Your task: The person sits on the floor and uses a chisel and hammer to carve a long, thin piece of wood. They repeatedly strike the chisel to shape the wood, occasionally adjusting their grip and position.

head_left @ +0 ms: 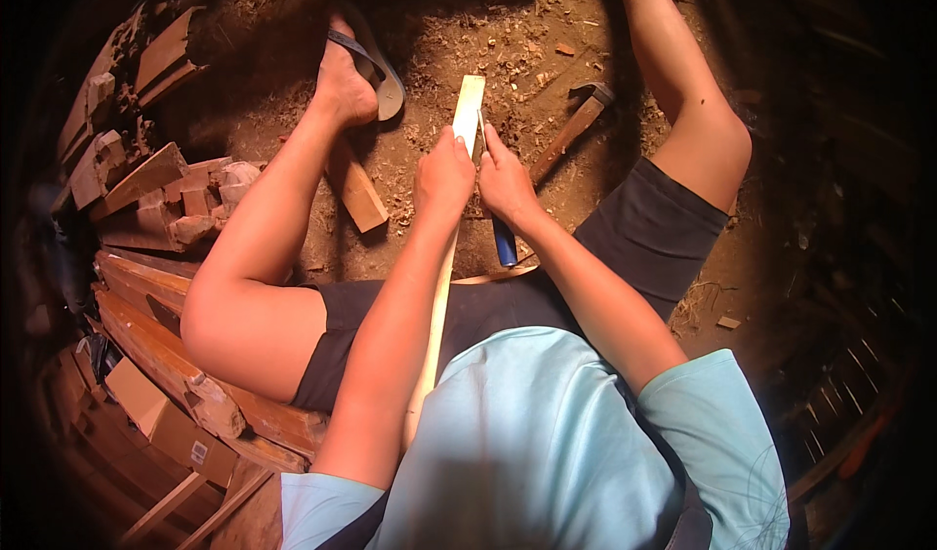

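A long pale wooden strip (pixel 471 96) runs from beside my body, under my left forearm, to a point beyond my hands. My left hand (pixel 445 174) is closed around it near its far end. In my closed right hand (pixel 507 181) is a blue-handled chisel (pixel 505 244). Its slim metal blade lies along the strip's right edge, and the handle sticks out below the fist toward me. The two hands are side by side, nearly touching. My fingers hide the middle of the tool and part of the strip.
A hammer-like tool (pixel 568 140) with a wooden handle lies right of my hands. A wooden block (pixel 357 195) rests by my left leg. Broken wood pieces (pixel 161 184) and planks (pixel 146 301) are piled at left, near a cardboard box (pixel 185 443). Shavings cover the dirt floor (pixel 429 52).
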Motion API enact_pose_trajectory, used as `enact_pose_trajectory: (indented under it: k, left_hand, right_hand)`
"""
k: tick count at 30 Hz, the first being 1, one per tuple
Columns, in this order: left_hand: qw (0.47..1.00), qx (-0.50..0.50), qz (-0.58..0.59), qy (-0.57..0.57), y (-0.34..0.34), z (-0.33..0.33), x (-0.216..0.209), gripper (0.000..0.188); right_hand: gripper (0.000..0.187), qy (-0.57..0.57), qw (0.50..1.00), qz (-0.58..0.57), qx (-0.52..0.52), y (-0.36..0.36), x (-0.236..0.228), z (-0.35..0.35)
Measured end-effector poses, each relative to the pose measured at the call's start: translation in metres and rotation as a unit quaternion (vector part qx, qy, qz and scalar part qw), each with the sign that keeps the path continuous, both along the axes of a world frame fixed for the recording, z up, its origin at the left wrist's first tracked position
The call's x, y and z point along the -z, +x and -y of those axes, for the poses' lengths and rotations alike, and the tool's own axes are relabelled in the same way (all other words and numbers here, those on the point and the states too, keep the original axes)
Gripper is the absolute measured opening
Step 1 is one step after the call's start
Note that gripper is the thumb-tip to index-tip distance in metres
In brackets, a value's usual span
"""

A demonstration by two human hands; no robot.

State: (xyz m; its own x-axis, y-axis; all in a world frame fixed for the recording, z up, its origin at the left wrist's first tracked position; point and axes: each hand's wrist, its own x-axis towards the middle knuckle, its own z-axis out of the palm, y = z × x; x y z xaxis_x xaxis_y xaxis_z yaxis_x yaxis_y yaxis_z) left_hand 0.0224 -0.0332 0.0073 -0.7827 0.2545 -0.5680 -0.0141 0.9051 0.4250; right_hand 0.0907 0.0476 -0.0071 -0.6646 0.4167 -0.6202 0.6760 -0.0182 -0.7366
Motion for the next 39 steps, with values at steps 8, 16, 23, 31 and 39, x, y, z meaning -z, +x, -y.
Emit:
enact_pose_trajectory:
  k: [8, 16, 23, 31, 39]
  left_hand:
    - [1.0, -0.013, 0.008, 0.015, 0.0, 0.001, 0.002, 0.042]
    - [1.0, -0.002, 0.007, -0.007, -0.002, 0.002, -0.001, 0.041]
    - [1.0, -0.02, -0.018, 0.004, 0.002, -0.002, -0.002, 0.037]
    - [1.0, -0.015, -0.02, -0.001, 0.002, -0.002, -0.005, 0.037]
    - [1.0, 0.007, -0.012, 0.014, 0.001, -0.001, -0.004, 0.036]
  right_hand:
    - [0.05, -0.043, 0.999, -0.005, 0.026, -0.006, 0.008, -0.001]
    - [0.05, -0.054, 0.998, 0.022, 0.024, -0.016, -0.008, -0.008]
    - [0.051, -0.017, 0.999, -0.017, 0.027, -0.009, 0.007, -0.002]
    - [0.051, -0.041, 0.998, -0.036, 0.034, 0.0, 0.013, 0.005]
    - [0.051, -0.077, 0.996, -0.002, 0.043, -0.002, 0.007, -0.001]
